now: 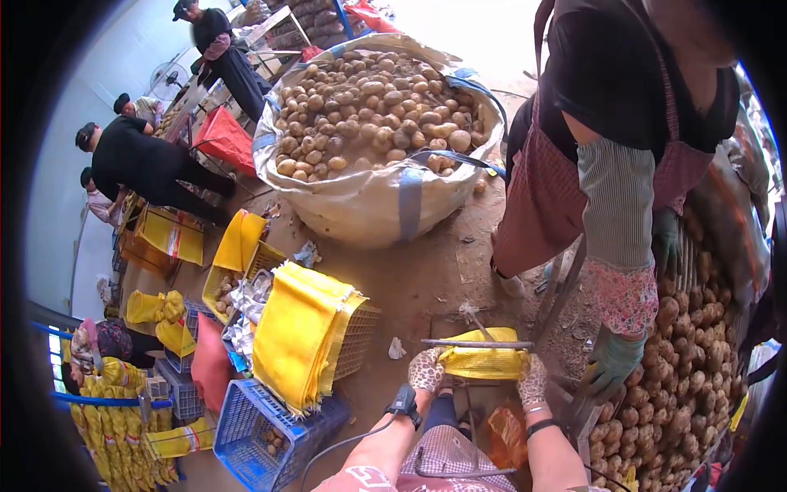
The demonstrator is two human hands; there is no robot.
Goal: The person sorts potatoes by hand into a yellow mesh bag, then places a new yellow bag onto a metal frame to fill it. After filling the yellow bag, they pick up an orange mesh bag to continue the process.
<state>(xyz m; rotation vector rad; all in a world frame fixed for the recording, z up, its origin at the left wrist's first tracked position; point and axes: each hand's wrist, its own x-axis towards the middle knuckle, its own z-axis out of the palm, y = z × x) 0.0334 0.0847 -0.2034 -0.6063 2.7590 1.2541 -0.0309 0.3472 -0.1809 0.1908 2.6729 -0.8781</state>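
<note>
A yellow mesh sack (485,366) is stretched between my two hands, low in the middle of the view. My left hand (425,371), in a spotted glove, grips its left edge. On the opposite edge, my right hand (534,382) is closed round the mesh in a matching glove. A thin metal bar (467,343) crosses the sack's upper part, and a stick-like piece meets it from above. The inside of the sack is hidden. An orange plastic bag (507,439) lies below my right hand.
A huge white sack of potatoes (369,193) stands ahead. At right, a co-worker with a green glove (615,365) leans beside a potato pile (668,410). Folded yellow sacks (299,336) drape over a crate near a blue crate (246,443). Other people are at far left.
</note>
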